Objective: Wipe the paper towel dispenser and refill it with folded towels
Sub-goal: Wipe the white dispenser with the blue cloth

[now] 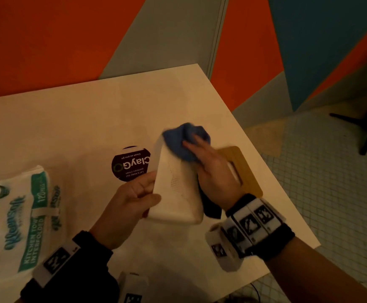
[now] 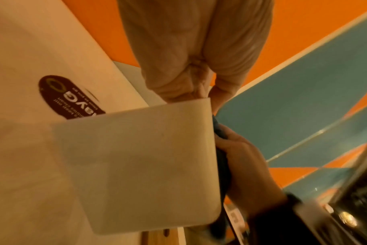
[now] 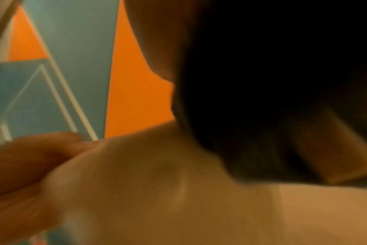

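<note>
The white box-shaped towel dispenser (image 1: 176,189) is lifted off the white table (image 1: 68,119) and tilted. My left hand (image 1: 134,193) grips its near left edge, thumb on top. My right hand (image 1: 209,162) holds a blue cloth (image 1: 182,138) against the dispenser's far upper face; part of the cloth hangs dark below the palm. In the left wrist view the dispenser (image 2: 140,164) fills the middle, with the right hand (image 2: 247,159) and cloth at its right edge. The right wrist view is blurred and mostly dark. A pack of folded kitchen towels (image 1: 22,217) lies at the table's left.
A wooden lid with a slot (image 1: 241,169) lies on the table just behind my right hand. A dark round sticker (image 1: 130,162) is on the tabletop. The table's right edge drops to a tiled floor (image 1: 331,193), where a black stand's legs (image 1: 366,130) show.
</note>
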`<state>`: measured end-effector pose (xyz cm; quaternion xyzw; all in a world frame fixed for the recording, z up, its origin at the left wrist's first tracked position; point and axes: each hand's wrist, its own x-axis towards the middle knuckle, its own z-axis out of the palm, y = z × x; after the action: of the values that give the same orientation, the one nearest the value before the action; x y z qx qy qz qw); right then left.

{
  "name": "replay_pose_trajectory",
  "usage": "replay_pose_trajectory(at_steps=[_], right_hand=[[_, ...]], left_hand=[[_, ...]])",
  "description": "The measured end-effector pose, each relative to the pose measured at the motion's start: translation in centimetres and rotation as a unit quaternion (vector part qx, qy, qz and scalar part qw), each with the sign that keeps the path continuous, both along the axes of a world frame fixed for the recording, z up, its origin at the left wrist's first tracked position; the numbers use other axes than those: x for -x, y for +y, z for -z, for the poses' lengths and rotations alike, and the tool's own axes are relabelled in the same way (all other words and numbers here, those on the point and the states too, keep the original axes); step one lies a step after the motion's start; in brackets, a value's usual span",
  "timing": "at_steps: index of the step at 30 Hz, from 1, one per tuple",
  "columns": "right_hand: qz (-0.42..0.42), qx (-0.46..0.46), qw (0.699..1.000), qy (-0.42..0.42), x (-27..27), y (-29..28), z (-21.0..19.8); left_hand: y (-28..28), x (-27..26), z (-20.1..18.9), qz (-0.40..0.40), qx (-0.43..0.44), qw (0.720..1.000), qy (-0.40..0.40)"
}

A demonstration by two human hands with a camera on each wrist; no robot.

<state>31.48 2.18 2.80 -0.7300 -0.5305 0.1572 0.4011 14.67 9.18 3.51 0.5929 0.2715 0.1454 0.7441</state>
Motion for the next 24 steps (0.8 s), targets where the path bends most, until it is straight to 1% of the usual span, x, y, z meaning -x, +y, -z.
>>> replay_pose_trajectory(at_steps=[3, 6, 8, 9, 11, 13, 14, 15, 16, 17, 18, 19, 20, 21, 22, 23, 24], right_hand=[[-0.125, 0.003, 0.991, -0.037, 3.8, -3.3, 1.5], [-0.176, 0.012, 0.983, -0.046, 5.6, -6.6, 3.3], [-0.163, 0.013, 0.985, -0.053, 4.7, -7.1, 3.4], [-0.142, 0.009, 0.989, -0.045, 4.0, -6.9, 3.4], [-0.070, -0.010, 0.997, -0.022, 2.2, -5.8, 2.9], [0.001, -0.047, 0.998, 0.041, 1.1, -4.6, 3.1], [0.019, -0.059, 0.997, 0.037, 1.0, -4.4, 3.2], [0.012, -0.064, 0.998, -0.010, 1.4, -4.9, 3.0], [-0.012, -0.076, 0.997, -0.023, 2.3, -5.5, 3.3], [-0.051, -0.076, 0.996, -0.015, 3.2, -6.3, 3.3], [-0.133, -0.045, 0.990, -0.028, 4.0, -7.0, 2.9], [-0.171, -0.015, 0.983, -0.066, 4.6, -7.4, 3.3], [-0.187, -0.001, 0.978, -0.088, 4.5, -7.8, 3.9], [-0.187, 0.000, 0.977, -0.098, 4.1, -7.9, 3.8], [-0.144, -0.035, 0.986, -0.073, 3.6, -7.1, 3.7], [-0.095, -0.073, 0.993, -0.019, 3.0, -6.3, 3.0], [-0.034, -0.080, 0.996, 0.009, 2.1, -5.5, 2.3]], left_hand=[[0.9, 0.2, 0.3, -0.037, 0.026, 0.999, -0.028], [1.7, 0.4, 0.2, -0.035, 0.025, 0.999, -0.023], [1.8, 0.4, -0.1, -0.018, 0.019, 1.000, -0.012], [1.7, 0.3, -0.1, -0.011, 0.011, 1.000, -0.006], [1.6, 0.1, -0.2, -0.002, 0.000, 1.000, 0.006], [1.3, 0.3, -0.3, 0.016, -0.004, 1.000, 0.013], [1.2, 0.4, -0.4, 0.019, -0.004, 1.000, 0.017], [1.2, 0.6, -0.5, 0.015, 0.001, 1.000, 0.020], [1.2, 0.7, -0.6, 0.006, 0.005, 1.000, 0.023], [1.1, 0.7, -0.7, 0.000, 0.007, 1.000, 0.021], [1.1, 0.8, -0.8, -0.002, 0.004, 1.000, 0.020], [1.1, 0.8, -0.8, 0.002, -0.003, 1.000, 0.022], [1.0, 0.8, -0.9, 0.005, -0.012, 1.000, 0.025], [1.1, 0.8, -1.0, 0.008, -0.019, 0.999, 0.030], [1.1, 0.8, -1.0, 0.012, -0.027, 0.999, 0.036], [1.1, 0.8, -1.2, 0.023, -0.038, 0.998, 0.042], [1.0, 0.8, -1.5, 0.039, -0.051, 0.997, 0.048]])
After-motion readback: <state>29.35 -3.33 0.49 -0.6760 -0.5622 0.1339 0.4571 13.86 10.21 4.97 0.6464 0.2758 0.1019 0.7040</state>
